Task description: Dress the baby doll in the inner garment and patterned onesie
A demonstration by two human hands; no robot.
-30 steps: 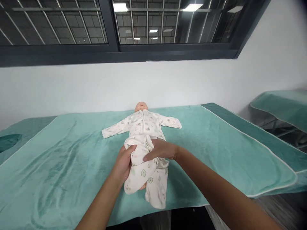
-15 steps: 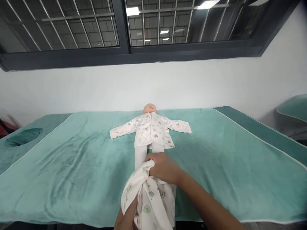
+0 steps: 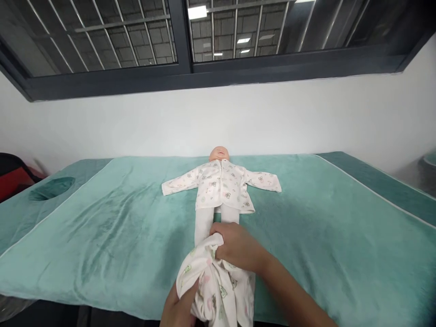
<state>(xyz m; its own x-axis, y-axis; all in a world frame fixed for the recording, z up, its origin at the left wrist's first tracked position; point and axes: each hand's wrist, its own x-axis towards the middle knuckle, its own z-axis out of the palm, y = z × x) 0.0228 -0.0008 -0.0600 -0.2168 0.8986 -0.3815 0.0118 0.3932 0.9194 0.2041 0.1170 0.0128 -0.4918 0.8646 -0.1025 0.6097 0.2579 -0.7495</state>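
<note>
A baby doll (image 3: 220,153) lies face up on the bed, its arms spread out in a white printed shirt (image 3: 223,186). Its white legs (image 3: 204,225) point toward me. Over the lower legs, a pair of white baby pants (image 3: 221,290) with small animal prints is bunched up. My right hand (image 3: 238,247) is closed on the upper edge of the pants, beside the doll's legs. Lower down, my left hand (image 3: 179,304) reaches into the folds at the left side of the cloth and grips it; most of its fingertips are hidden. The doll's feet are covered.
A green plush cover (image 3: 112,245) spreads over the bed, with a round face hole (image 3: 51,188) at its left end. White wall (image 3: 238,118) and a barred window (image 3: 204,68) stand behind. A red and black item (image 3: 15,179) sits at far left.
The view has shifted slightly, so the doll and bed appear farther right. Both hands keep their hold on the pants, with little movement of the cloth.
</note>
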